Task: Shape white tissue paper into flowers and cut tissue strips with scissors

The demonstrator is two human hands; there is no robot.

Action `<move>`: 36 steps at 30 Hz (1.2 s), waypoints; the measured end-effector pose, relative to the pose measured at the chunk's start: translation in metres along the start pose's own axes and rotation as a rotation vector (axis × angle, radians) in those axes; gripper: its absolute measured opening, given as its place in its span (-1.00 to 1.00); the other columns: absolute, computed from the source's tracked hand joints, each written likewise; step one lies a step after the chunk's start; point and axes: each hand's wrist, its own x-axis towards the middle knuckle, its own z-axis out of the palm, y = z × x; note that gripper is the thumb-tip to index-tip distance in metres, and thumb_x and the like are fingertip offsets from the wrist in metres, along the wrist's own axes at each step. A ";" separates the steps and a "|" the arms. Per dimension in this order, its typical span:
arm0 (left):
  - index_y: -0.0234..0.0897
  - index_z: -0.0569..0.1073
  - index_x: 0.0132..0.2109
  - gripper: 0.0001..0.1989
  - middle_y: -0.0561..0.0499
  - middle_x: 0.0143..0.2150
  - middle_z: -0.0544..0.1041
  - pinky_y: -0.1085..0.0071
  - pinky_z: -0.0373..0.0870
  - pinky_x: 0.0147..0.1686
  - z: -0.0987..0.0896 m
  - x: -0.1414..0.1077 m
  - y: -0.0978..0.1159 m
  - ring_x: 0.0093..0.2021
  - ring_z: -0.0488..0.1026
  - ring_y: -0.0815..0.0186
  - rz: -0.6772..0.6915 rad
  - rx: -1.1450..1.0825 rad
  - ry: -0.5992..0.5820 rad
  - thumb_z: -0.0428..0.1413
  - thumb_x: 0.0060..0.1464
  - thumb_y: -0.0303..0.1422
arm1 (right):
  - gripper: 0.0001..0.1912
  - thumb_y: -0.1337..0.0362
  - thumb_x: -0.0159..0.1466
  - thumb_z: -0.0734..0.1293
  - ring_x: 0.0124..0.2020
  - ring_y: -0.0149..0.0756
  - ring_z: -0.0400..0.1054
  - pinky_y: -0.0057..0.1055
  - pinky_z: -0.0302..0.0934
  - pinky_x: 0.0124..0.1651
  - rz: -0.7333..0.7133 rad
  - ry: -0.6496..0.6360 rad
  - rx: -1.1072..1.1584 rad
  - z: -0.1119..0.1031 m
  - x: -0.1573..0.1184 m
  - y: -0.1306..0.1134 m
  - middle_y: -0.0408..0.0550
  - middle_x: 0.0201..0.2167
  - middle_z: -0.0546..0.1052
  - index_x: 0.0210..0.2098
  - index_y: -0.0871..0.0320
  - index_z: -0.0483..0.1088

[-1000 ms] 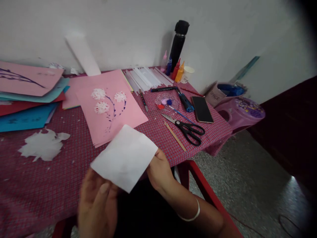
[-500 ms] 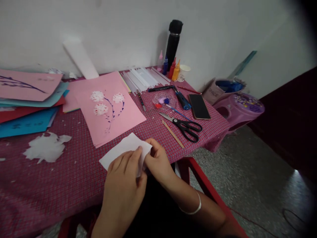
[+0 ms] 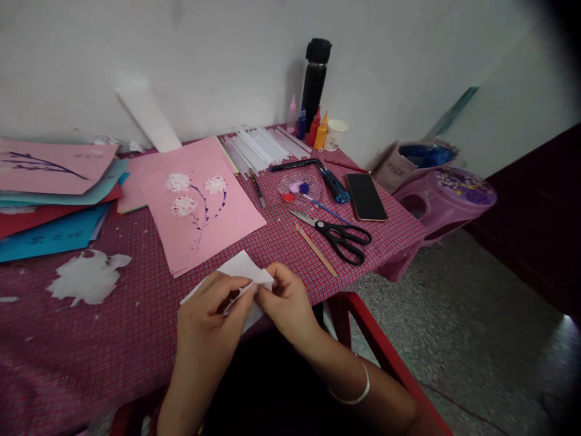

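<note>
A piece of white paper [image 3: 240, 264] is pinched between both of my hands at the table's front edge. My left hand [image 3: 211, 315] grips it with thumb and index finger, which meet on a folded or raised part of the sheet. My right hand [image 3: 288, 303] has hold of the paper's right corner, thumb on top. Part of the sheet is hidden under my fingers. Beyond the hands lies a pink sheet [image 3: 236, 218] painted with white flower heads and dark stems. To the left rests a crumpled white tissue-like piece [image 3: 88, 278].
Right of my hands lie a wooden stick [image 3: 316, 250], black-handled scissors [image 3: 338, 236], a paint palette [image 3: 297, 189], a cutter [image 3: 334, 184] and a phone [image 3: 365, 197]. Paint bottles [image 3: 314, 128] and a black flask [image 3: 315, 82] stand behind. Coloured papers [image 3: 54, 233] are stacked left.
My left hand has gone from lying flat over the paper to pinching it near the right hand. The paper's near part is now lifted or folded. The view has shifted slightly.
</note>
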 end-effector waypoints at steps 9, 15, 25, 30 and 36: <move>-0.20 0.53 -0.24 -0.88 0.12 -0.45 0.45 0.46 0.31 -0.39 -0.005 -0.007 -0.002 -0.41 0.40 0.37 -0.100 -0.006 0.035 0.10 0.16 -0.34 | -0.74 0.18 0.07 0.41 -0.57 -0.46 0.17 -0.49 0.08 -0.47 0.006 -0.026 -0.032 -0.004 -0.002 0.003 -0.26 -0.56 0.32 -0.42 0.11 0.24; -0.20 0.57 -0.18 -0.84 0.06 -0.34 0.44 0.48 0.32 -0.42 -0.005 -0.009 0.005 -0.39 0.40 0.39 0.090 0.034 0.107 0.10 0.14 -0.41 | -0.73 0.19 0.06 0.40 -0.57 -0.48 0.09 -0.52 0.03 -0.50 0.011 -0.056 -0.127 -0.005 -0.001 -0.003 -0.29 -0.60 0.25 -0.51 0.13 0.20; -0.17 0.52 -0.24 -0.92 0.13 -0.39 0.50 0.46 0.30 -0.41 -0.034 0.007 -0.010 -0.41 0.42 0.38 -0.116 0.027 0.094 0.14 0.13 -0.31 | -0.73 0.16 0.11 0.42 -0.52 -0.47 0.20 -0.53 0.08 -0.45 0.049 -0.202 -0.094 -0.014 0.000 0.003 -0.25 -0.50 0.35 -0.31 0.14 0.31; -0.19 0.50 -0.23 -0.93 0.10 -0.34 0.48 0.48 0.37 -0.31 -0.036 0.002 -0.004 -0.35 0.45 0.39 0.212 0.113 0.009 0.13 0.13 -0.41 | -0.59 0.18 0.15 0.41 -0.27 -0.33 0.38 -0.40 0.23 -0.21 -0.033 -0.268 -0.169 -0.032 0.010 -0.029 -0.09 -0.26 0.50 -0.04 0.09 0.31; -0.23 0.49 -0.07 -0.78 0.00 -0.35 0.50 0.40 0.47 -0.28 -0.013 -0.023 -0.017 -0.33 0.49 0.30 0.357 0.208 -0.085 0.08 0.14 -0.47 | -0.31 0.41 0.09 0.38 -0.30 -0.33 0.39 -0.41 0.27 -0.25 0.017 -0.407 -0.383 -0.033 0.004 -0.032 -0.11 -0.24 0.53 0.20 0.02 0.21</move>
